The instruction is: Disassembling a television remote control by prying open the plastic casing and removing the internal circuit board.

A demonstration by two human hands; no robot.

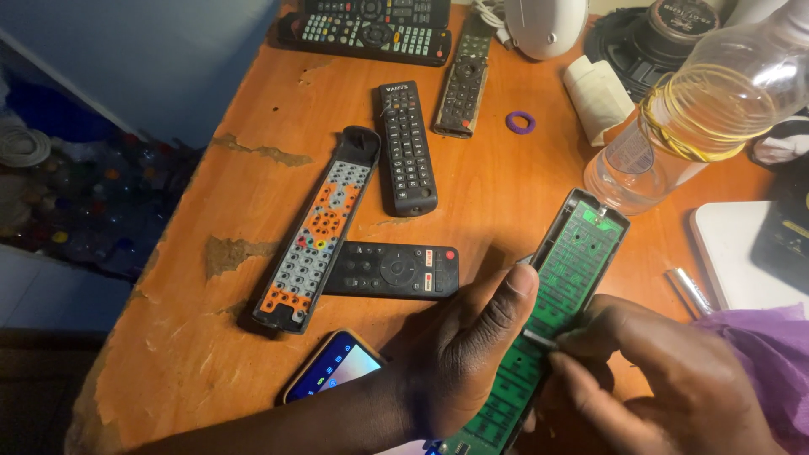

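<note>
Head view: looks down on a worn orange wooden table (506,194).
Hidden: left hand (472,354) covers the green circuit board's (573,261) lower half; its end is cut off.
Left hand: grips the board's edge.
Right hand (666,379): fingertips pinch something small against the board; unclear what.
Around: clear plastic bottle (699,118), opened remote with rubber keypad (316,232), black remotes (407,147), phone (333,366), purple ring (520,123).

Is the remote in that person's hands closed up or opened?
Opened. The remote shows its bare green circuit board, with no cover or buttons over it. The left hand holds it.
</note>
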